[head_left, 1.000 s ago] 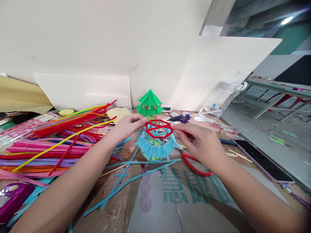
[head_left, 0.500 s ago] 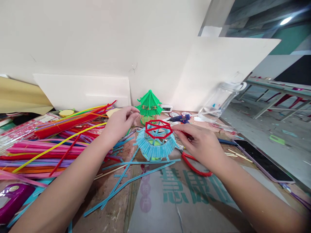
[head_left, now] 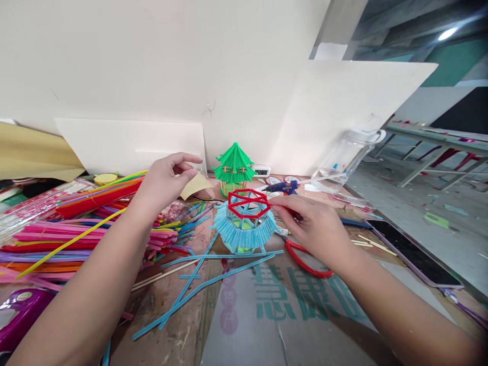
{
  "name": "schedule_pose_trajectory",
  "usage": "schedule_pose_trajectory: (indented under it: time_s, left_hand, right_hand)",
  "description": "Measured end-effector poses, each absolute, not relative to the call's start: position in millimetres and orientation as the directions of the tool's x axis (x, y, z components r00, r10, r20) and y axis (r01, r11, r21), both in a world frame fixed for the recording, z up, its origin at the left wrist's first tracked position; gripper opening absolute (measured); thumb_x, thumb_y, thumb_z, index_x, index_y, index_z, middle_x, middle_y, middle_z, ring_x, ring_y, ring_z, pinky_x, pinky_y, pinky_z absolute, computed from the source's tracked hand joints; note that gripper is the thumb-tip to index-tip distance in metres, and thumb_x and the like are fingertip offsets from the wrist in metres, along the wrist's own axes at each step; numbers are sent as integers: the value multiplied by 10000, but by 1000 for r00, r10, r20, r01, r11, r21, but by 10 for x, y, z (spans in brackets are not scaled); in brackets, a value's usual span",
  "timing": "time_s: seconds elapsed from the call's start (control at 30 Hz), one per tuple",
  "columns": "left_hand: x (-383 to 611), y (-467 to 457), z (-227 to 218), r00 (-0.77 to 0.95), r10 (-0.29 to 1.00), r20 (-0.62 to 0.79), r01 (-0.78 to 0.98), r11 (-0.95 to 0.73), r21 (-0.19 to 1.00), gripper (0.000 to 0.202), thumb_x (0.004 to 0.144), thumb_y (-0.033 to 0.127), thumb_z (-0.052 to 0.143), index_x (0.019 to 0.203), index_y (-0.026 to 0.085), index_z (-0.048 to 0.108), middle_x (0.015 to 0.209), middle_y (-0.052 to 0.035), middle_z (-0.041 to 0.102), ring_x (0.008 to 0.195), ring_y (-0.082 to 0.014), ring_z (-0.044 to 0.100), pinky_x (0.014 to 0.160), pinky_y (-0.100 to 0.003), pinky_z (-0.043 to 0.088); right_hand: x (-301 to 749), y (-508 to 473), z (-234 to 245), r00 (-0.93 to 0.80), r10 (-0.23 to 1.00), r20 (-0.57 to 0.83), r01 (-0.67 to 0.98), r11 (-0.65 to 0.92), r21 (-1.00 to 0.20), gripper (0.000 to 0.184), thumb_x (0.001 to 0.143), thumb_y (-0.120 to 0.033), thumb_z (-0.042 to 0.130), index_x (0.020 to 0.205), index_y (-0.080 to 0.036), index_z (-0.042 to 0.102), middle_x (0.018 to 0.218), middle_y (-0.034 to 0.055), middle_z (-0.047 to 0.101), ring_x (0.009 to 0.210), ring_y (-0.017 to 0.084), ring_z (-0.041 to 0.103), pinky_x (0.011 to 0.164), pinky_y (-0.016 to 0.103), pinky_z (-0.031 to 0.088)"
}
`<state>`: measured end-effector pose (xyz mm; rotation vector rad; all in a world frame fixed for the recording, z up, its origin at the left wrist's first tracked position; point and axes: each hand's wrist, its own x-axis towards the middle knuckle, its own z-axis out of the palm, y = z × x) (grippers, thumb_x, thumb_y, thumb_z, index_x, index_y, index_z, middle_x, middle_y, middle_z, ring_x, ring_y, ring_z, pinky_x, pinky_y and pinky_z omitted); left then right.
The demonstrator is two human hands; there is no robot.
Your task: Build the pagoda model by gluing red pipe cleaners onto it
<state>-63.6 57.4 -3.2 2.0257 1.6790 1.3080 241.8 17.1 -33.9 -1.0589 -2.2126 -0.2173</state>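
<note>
A small model with a flared skirt of light-blue pipe cleaners point(head_left: 244, 235) stands in the middle of the table. On its top sits a red hexagonal frame point(head_left: 249, 215) with crossing bars. My right hand point(head_left: 314, 223) pinches the right corner of this frame between thumb and fingertips. Left of the model, my left hand point(head_left: 162, 183) hovers over a pile of coloured pipe cleaners point(head_left: 57, 234), its fingers bent and apart with nothing visible in them. Behind the blue model stands a green-roofed pavilion model point(head_left: 235, 165).
A blue glue gun point(head_left: 284, 187) lies behind my right hand; red-handled scissors point(head_left: 305, 264) are below it. To the right are a phone point(head_left: 414, 251) and a clear jug point(head_left: 348, 152). Loose blue pipe cleaners point(head_left: 206, 295) cross the tabletop in front. A purple device point(head_left: 23, 315) sits at left.
My left hand has moved left and slightly up, away from the models, uncovering a tan paper piece. My right hand stays at the red frame.
</note>
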Motion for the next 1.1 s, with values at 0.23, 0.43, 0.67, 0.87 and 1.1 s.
schedule_pose_trajectory:
  time_s: [0.23, 0.43, 0.67, 0.87, 1.1]
  left_hand:
    - [-364, 525, -148, 198, 862, 466, 687, -461, 561, 285, 884, 347, 507, 1041, 228, 714, 975, -24, 737, 913, -208, 651, 814, -312, 473]
    - [-267, 518, -188, 351, 790, 503, 587, -604, 539, 226, 864, 292, 546, 964, 210, 731, 984, -46, 729, 961, -214, 654, 879, -337, 491]
    - [-305, 539, -195, 404, 751, 523, 581, -652, 487, 226, 877, 259, 549, 974, 216, 748, 973, -58, 730, 943, -207, 659, 868, -336, 498]
    - [-294, 540, -208, 417, 750, 514, 596, -652, 468, 227, 885, 268, 533, 925, 226, 752, 938, -48, 721, 954, -210, 661, 870, -349, 504]
    - [-305, 547, -208, 368, 775, 514, 618, -616, 487, 204, 872, 269, 549, 955, 221, 729, 978, -42, 727, 958, -211, 657, 885, -358, 502]
  right_hand:
    - [2420, 165, -329, -457, 628, 630, 736, 665, -130, 207, 952, -233, 521, 1080, -240, 683, 1023, 27, 749, 892, 197, 704, 737, 302, 516]
    - [2417, 159, -311, -455, 651, 608, 755, 644, -124, 208, 945, -228, 521, 1071, -242, 686, 1005, 28, 750, 859, 195, 703, 707, 294, 499]
    - [2418, 143, -298, -430, 688, 585, 787, 603, -131, 194, 945, -249, 518, 1057, -232, 675, 916, 25, 751, 772, 191, 690, 636, 282, 464]
    - [2424, 149, -305, -451, 664, 596, 768, 629, -120, 188, 948, -238, 509, 1041, -229, 671, 951, 29, 751, 784, 188, 691, 662, 289, 474]
    - [2430, 148, -306, -450, 668, 593, 769, 627, -123, 182, 946, -232, 511, 1044, -230, 664, 949, 22, 748, 780, 186, 687, 664, 293, 470]
